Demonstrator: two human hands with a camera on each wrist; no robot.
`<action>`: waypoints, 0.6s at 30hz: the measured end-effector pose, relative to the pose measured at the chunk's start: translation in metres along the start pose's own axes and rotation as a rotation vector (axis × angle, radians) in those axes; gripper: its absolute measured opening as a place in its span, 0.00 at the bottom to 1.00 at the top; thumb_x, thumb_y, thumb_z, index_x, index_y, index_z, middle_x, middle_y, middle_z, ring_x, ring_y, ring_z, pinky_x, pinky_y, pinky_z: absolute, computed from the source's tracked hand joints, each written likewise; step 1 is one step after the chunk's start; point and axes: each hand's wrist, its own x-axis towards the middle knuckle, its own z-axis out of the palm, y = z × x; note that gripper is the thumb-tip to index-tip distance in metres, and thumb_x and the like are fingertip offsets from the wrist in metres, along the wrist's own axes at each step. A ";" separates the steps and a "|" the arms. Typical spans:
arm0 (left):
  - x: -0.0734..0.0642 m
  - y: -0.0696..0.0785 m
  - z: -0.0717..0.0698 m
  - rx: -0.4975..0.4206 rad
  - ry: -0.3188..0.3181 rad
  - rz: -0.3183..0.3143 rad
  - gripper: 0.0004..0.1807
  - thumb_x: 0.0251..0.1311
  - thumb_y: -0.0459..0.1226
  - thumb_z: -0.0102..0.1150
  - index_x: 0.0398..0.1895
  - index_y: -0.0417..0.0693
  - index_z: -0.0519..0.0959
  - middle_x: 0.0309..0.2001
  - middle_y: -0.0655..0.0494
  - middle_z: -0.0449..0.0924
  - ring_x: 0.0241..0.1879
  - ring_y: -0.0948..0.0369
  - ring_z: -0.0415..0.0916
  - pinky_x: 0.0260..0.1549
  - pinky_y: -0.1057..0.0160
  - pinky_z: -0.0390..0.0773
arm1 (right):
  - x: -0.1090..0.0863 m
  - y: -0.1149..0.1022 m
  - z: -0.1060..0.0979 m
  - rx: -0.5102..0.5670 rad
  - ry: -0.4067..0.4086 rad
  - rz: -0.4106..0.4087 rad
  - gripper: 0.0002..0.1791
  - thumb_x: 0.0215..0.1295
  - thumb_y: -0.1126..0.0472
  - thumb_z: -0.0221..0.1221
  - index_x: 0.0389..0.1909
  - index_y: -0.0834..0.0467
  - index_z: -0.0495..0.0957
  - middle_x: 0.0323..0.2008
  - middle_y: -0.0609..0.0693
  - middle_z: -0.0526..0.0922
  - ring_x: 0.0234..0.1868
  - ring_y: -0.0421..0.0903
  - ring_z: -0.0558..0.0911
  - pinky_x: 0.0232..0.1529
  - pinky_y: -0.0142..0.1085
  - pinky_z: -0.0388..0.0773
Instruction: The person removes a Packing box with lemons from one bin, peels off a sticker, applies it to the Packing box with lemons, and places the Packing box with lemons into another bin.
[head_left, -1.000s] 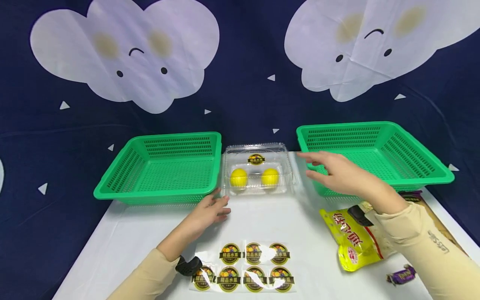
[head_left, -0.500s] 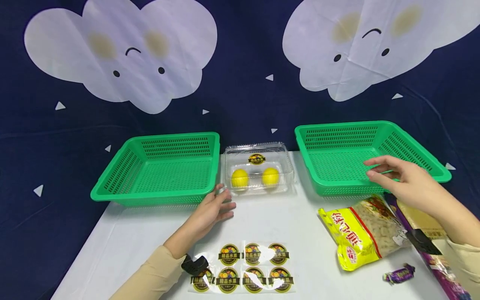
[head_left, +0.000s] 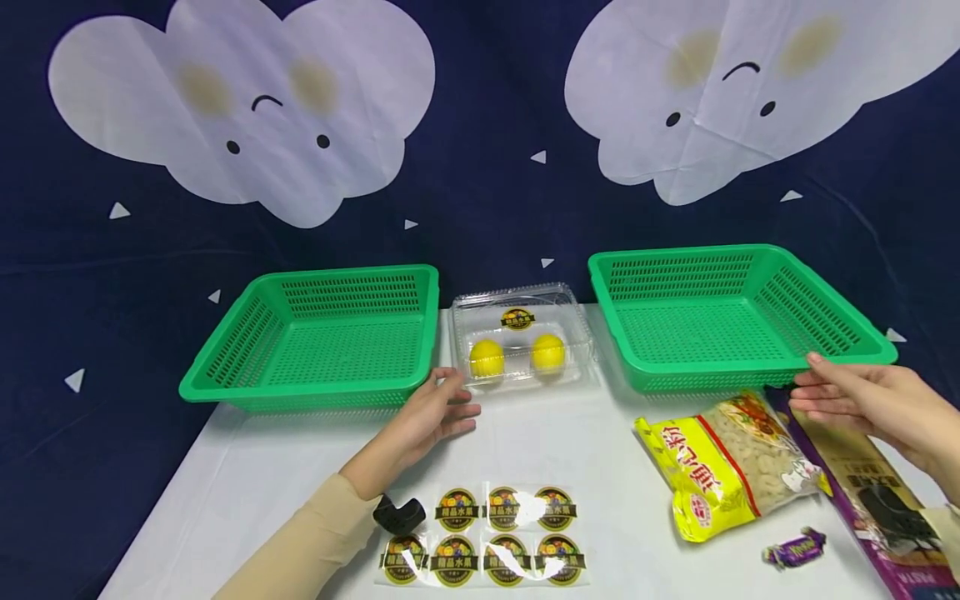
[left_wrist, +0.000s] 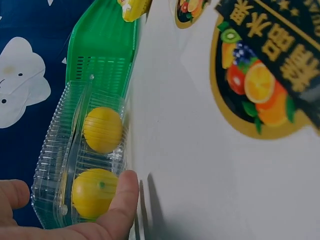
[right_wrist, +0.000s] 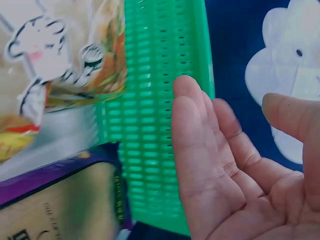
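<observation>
A clear hinged plastic box [head_left: 517,342] with two round yellow fruits [left_wrist: 102,130] inside stands between two green baskets; a round fruit label is on its lid. At its near left corner is my left hand [head_left: 429,414], fingers spread; in the left wrist view a fingertip overlaps the box's edge beside the nearer fruit. My right hand [head_left: 873,408] holds nothing. Its fingers are extended by the right green basket's [head_left: 750,368] front rim, over a purple pasta bag [head_left: 862,479]. Beside that lies a yellow macaroni bag [head_left: 712,475].
The left green basket [head_left: 307,392] stands by my left hand. A sheet of round fruit stickers [head_left: 506,557] lies at the front of the white table [head_left: 555,442]. A purple wrapped candy [head_left: 797,550] is at the front right. A dark cloud-patterned cloth [head_left: 495,208] hangs behind.
My right hand has swung from beside the box, over the right basket, to the right and down toward the pasta bag. My left hand and the box have shifted slightly right.
</observation>
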 end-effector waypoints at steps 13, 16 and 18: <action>0.010 0.004 0.006 -0.046 0.001 -0.010 0.27 0.86 0.49 0.44 0.78 0.48 0.56 0.63 0.31 0.69 0.60 0.42 0.82 0.60 0.49 0.88 | 0.023 0.020 -0.007 0.551 -0.218 0.185 0.25 0.88 0.43 0.42 0.45 0.50 0.85 0.42 0.48 0.94 0.44 0.44 0.94 0.49 0.35 0.91; 0.012 0.004 0.007 -0.050 0.003 -0.002 0.29 0.86 0.51 0.44 0.79 0.48 0.55 0.65 0.30 0.67 0.60 0.41 0.81 0.58 0.50 0.89 | 0.027 0.023 -0.006 0.623 -0.238 0.187 0.24 0.88 0.44 0.42 0.42 0.45 0.85 0.42 0.49 0.94 0.45 0.44 0.94 0.50 0.35 0.91; 0.013 0.005 0.008 -0.051 0.004 0.000 0.30 0.85 0.53 0.44 0.79 0.48 0.54 0.66 0.29 0.66 0.61 0.40 0.80 0.58 0.49 0.89 | 0.029 0.024 -0.004 0.666 -0.249 0.184 0.23 0.88 0.44 0.42 0.42 0.44 0.86 0.43 0.50 0.94 0.45 0.45 0.94 0.50 0.35 0.91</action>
